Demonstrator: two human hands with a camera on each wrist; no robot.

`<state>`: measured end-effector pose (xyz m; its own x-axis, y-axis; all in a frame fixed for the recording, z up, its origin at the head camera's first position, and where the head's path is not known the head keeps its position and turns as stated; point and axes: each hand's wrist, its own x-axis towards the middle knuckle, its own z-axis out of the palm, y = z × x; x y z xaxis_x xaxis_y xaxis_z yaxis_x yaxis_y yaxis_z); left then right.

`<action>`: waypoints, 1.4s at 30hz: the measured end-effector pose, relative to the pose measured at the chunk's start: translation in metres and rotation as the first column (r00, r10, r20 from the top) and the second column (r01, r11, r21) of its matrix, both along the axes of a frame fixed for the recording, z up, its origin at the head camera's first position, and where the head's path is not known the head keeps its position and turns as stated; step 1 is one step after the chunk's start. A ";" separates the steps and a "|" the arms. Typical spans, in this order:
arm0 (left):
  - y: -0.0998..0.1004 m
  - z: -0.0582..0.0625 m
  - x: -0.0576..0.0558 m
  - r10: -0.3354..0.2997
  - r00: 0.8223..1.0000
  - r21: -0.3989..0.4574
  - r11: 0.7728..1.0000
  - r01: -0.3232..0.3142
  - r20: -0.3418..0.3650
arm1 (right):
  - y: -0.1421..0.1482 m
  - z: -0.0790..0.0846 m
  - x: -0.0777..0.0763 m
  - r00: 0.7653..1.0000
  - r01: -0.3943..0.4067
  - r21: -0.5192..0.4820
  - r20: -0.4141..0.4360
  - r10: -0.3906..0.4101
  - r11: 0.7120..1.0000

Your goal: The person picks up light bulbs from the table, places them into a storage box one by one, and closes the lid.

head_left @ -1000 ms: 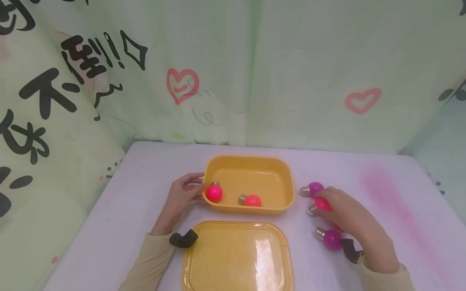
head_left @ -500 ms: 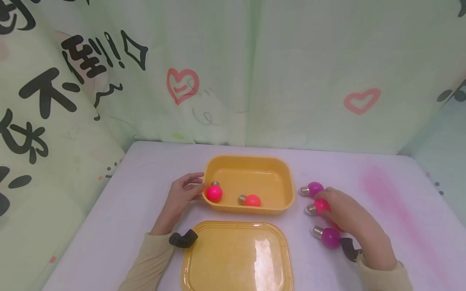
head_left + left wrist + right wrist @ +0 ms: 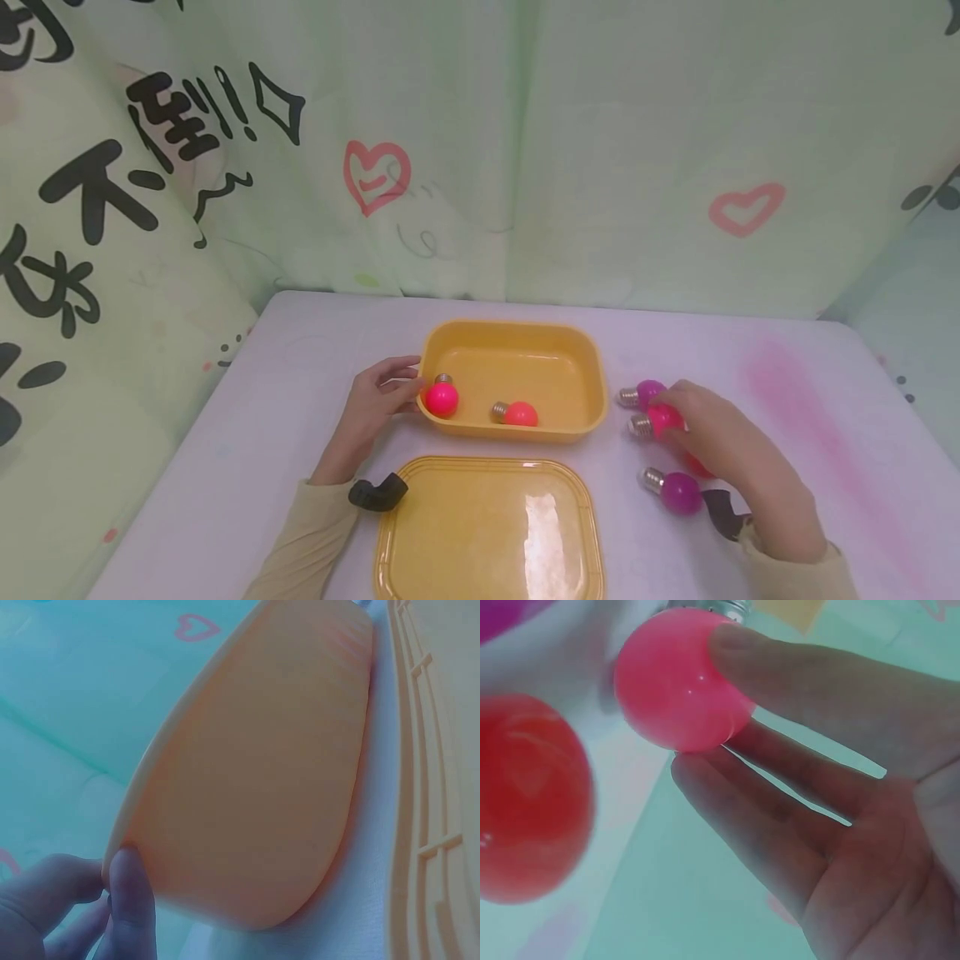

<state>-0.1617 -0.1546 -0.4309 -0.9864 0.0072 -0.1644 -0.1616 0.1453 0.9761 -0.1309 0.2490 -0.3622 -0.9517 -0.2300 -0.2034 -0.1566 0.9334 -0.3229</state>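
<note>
My right hand (image 3: 720, 433) pinches a pink light bulb (image 3: 679, 679) between thumb and fingers, its metal screw base pointing left in the head view. Close behind it lies a purple bulb (image 3: 651, 392). A red bulb (image 3: 529, 799) is largely hidden under the hand in the head view, and another purple bulb (image 3: 681, 493) lies nearer the front. At the left end of a yellow plastic box (image 3: 247, 772), my left hand (image 3: 382, 392) pinches the rim, thumb against the outer wall. Inside the box are a pink bulb (image 3: 442, 399) and a reddish-pink bulb (image 3: 521, 413).
A flat yellow lid (image 3: 480, 533) lies in front of the box on the white table (image 3: 300, 358). Dark curved pieces (image 3: 378, 493) stick out at both wrists. A pale green curtain (image 3: 600, 167) with hearts and lettering hangs behind and at the left.
My right hand has risen slightly with the pink bulb, and more of the red bulb under it shows. The left hand and the box have stayed in place.
</note>
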 end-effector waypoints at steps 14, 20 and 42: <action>0.000 -0.001 0.000 0.004 1.000 0.005 1.000 -0.004 0.000 | -0.008 0.013 0.010 0.995 -0.008 -0.044 -0.095 0.003 0.999; 0.000 -0.001 0.000 0.003 1.000 0.005 1.000 -0.003 -0.004 | -0.012 0.017 0.009 0.991 -0.039 -0.044 -0.128 0.034 0.998; 0.001 0.000 0.000 0.008 1.000 0.013 1.000 -0.008 -0.004 | -0.038 0.030 0.004 0.987 -0.059 -0.101 -0.153 0.043 0.993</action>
